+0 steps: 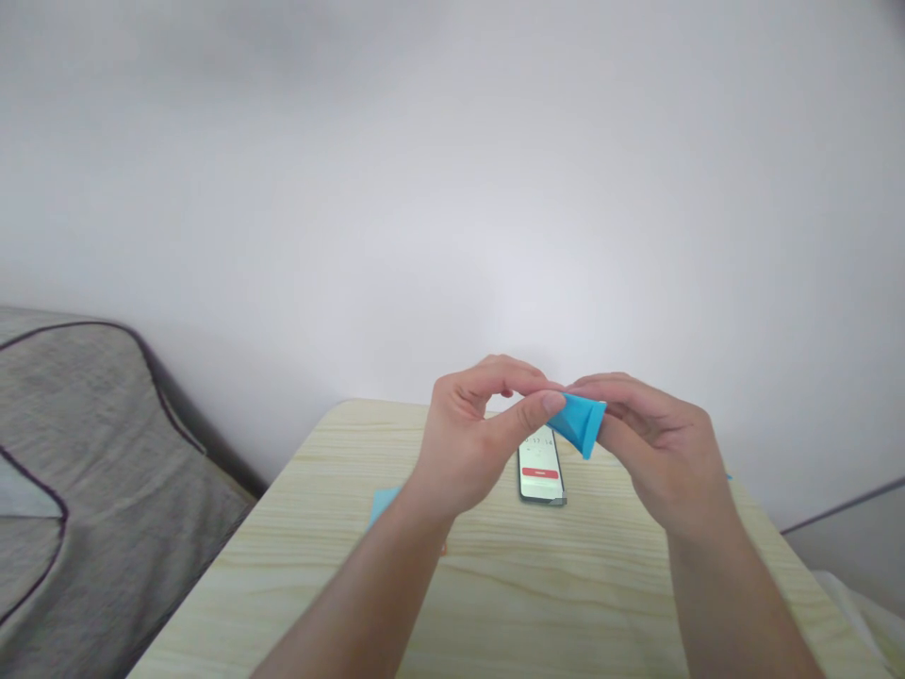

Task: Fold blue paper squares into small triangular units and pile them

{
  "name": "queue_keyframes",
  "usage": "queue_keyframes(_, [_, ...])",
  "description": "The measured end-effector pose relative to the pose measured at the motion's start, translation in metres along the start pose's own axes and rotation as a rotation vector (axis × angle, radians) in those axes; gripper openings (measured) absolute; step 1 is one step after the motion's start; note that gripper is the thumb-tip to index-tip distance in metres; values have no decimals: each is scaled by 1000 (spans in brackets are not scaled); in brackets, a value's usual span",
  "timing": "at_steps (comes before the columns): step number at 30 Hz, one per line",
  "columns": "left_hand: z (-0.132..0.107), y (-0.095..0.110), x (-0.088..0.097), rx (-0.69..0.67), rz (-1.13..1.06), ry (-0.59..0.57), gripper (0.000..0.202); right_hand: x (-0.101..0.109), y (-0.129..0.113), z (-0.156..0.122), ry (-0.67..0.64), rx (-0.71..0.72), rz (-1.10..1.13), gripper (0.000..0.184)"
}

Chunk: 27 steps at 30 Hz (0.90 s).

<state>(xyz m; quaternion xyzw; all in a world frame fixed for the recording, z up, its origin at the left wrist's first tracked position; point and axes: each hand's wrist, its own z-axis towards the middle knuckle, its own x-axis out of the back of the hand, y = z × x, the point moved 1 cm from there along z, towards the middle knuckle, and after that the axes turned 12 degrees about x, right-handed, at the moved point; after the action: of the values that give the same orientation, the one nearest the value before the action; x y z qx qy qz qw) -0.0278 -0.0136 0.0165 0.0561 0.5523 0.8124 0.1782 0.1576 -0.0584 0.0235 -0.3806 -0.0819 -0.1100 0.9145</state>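
A small blue tube [581, 421] with a flat crimped end is held up above the table. My left hand [470, 429] pinches it between thumb and index finger. My right hand [661, 443] is closed at its other side, fingertips meeting those of the left along the top edge. The right thumb tip is hidden behind the crimped end. Below and behind the tube lies a phone [541, 481] with its screen lit, showing digits and a red button; its upper part is covered by the hands and tube.
The pale wood-grain table [283, 556] stands against a white wall [424, 189]. A light blue item [382, 503] lies partly hidden behind my left forearm. A tiny blue piece [729, 477] shows past my right wrist. Grey fabric [106, 490] with dark piping is at the left.
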Motion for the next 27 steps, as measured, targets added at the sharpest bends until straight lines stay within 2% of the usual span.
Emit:
queue_keyframes(5, [0,4,0,50,53,34,12,1,-2,1,17,-15,-15,21])
queue_keyframes(10, [0,9,-2,78,88,40,19,-1,1,0,-4,34,-101,10])
queue_keyframes(15, [2,7,-5,146,34,2,23,-1,-1,1,-57,-87,-54,13])
queue_keyframes(18, [1,7,-7,149,19,-13,25,0,0,1,-3,-150,20,16])
queue_keyframes(22, [-4,10,-9,81,174,-9,42,2,9,0,95,-199,82,20])
queue_keyframes(27, [-8,10,-10,63,303,-93,20,4,15,1,108,-267,191,22])
